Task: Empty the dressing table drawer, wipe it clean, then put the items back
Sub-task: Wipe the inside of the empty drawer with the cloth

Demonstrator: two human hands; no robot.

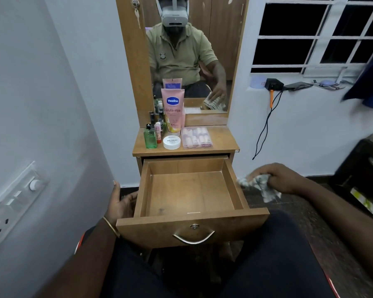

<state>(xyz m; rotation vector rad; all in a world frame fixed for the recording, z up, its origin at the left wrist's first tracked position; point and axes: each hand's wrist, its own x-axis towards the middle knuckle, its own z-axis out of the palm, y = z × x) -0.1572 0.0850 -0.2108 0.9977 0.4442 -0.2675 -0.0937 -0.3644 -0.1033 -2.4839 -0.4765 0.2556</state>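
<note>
The wooden drawer (235,186) is pulled out toward me and holds nothing. My left hand (120,203) rests against its left outer side, fingers apart. My right hand (278,177) hovers just right of the drawer, shut on a crumpled patterned cloth (261,187). On the dressing table top (224,140) stand a pink Vaseline tube (173,110), a green bottle (150,137), small dark bottles (157,121), a white round jar (171,142) and a clear box of nail items (197,137).
A mirror (187,54) rises behind the table top. A white wall with a switch panel (11,207) is close on the left. A barred window and a cluttered ledge (299,84) are at the right. A dark cabinet (362,175) stands at the far right.
</note>
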